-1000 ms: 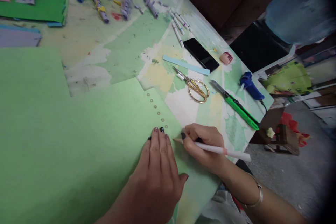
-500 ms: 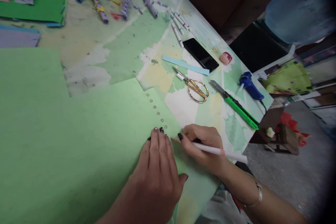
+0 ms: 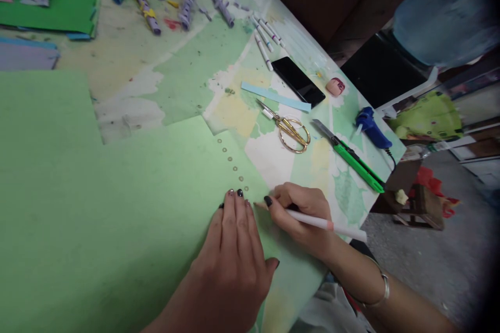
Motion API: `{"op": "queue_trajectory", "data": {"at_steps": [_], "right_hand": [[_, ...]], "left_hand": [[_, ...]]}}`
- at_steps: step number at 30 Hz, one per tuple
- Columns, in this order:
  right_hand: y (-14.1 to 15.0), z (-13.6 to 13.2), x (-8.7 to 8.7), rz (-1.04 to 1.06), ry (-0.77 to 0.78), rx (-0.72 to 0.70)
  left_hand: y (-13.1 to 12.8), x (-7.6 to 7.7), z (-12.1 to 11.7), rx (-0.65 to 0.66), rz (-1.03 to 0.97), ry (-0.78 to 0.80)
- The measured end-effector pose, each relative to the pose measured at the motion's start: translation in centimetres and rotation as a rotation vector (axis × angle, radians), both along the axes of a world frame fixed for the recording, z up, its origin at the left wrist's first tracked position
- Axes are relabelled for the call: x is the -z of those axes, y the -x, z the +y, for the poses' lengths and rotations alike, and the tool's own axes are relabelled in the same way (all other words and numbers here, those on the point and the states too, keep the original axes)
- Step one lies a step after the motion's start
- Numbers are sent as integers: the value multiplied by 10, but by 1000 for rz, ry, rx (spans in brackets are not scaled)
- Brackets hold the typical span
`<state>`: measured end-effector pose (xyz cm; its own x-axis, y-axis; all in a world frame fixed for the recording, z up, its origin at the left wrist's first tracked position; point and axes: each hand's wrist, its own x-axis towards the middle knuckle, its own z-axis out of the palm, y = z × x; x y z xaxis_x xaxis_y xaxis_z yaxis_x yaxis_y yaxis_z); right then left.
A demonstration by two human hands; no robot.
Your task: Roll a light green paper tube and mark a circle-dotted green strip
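Note:
A large sheet of light green paper [image 3: 128,203] covers the near left of the table. Along its right part runs a slanting row of several small drawn rings [image 3: 235,168]. My left hand [image 3: 234,260] lies flat on the sheet just below the row, its fingers stretched out. A white felt-tip marker [image 3: 312,219] with a pinkish band is pinched in my right hand [image 3: 302,218]. Its tip points at the paper beside my left fingertips; whether it touches the sheet, I cannot tell.
Beyond the sheet lie gold-handled scissors [image 3: 291,132], a blue paper strip [image 3: 275,97], a phone [image 3: 299,81] and several markers [image 3: 263,49]. A green utility knife [image 3: 357,166], blade out, and a blue glue gun [image 3: 373,127] sit near the right edge. Rolled purple paper [image 3: 187,8] is at the back.
Almost nothing differs. The marker's tip and my right hand have shifted very slightly; my left hand stays in place on the sheet.

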<state>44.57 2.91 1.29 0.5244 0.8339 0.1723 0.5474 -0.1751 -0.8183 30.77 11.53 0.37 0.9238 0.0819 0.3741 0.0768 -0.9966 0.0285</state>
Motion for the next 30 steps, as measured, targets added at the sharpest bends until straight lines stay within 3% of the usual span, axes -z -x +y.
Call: {"op": "queue_trajectory", "data": {"at_steps": [10, 30], "right_hand": [[0, 1, 1, -30, -46, 10], [0, 0, 1, -20, 9, 21]], "left_hand": [[-1, -2, 0, 6, 8, 5], [0, -1, 0, 12, -3, 5]]}}
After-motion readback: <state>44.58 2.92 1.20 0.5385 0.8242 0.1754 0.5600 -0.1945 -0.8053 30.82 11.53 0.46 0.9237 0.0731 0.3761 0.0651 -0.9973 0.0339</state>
